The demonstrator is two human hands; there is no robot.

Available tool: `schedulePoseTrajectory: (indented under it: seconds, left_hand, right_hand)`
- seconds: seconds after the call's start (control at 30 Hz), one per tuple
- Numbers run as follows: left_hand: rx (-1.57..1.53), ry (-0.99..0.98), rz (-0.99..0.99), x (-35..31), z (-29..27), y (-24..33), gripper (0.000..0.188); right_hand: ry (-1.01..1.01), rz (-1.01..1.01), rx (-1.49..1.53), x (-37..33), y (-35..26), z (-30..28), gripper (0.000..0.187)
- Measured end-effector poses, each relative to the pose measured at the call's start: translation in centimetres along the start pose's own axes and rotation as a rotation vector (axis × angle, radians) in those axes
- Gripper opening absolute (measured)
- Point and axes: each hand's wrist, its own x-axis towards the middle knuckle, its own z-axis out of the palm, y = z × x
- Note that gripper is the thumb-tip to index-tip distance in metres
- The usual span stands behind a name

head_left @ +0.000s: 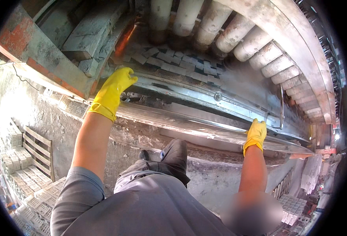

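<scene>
Long silvery metal rail (177, 90) stretching slantwise across the scene, in front of both hands! Left hand in a yellow rubber glove (114, 91), up at the rail's left part, fingers curled; whether they pinch anything, I can't tell. Over on the right, the right hand in a matching yellow glove (256, 133) sits near the rail's right stretch, fingers bent forward, their grip hidden from view. Just below, a lower shiny metal ledge (173, 117) runs beneath both hands. Beyond the rail, pale flat rectangular pieces (187, 66) lie in rows, and thick grey cylinders (211, 25) line up above them!
</scene>
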Motion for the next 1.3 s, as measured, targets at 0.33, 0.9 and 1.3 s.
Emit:
schedulePoseTrajectory:
  seconds: [0.33,0.9,1.3]
  left_hand:
    - [-0.032,0.011,0.015,0.7,1.3,-2.0,0.054]
    - [0.003,0.038,0.099,0.9,1.3,-0.4,0.051]
    - [0.443,-0.045,-0.009,15.6,6.3,-3.8,0.068]
  right_hand:
    - [-0.026,0.015,-0.061,0.5,0.3,-0.2,0.060]
    - [0.019,-0.016,-0.015,0.8,0.3,-0.2,0.059]
    - [0.199,-0.040,-0.264,2.7,1.3,0.9,0.054]
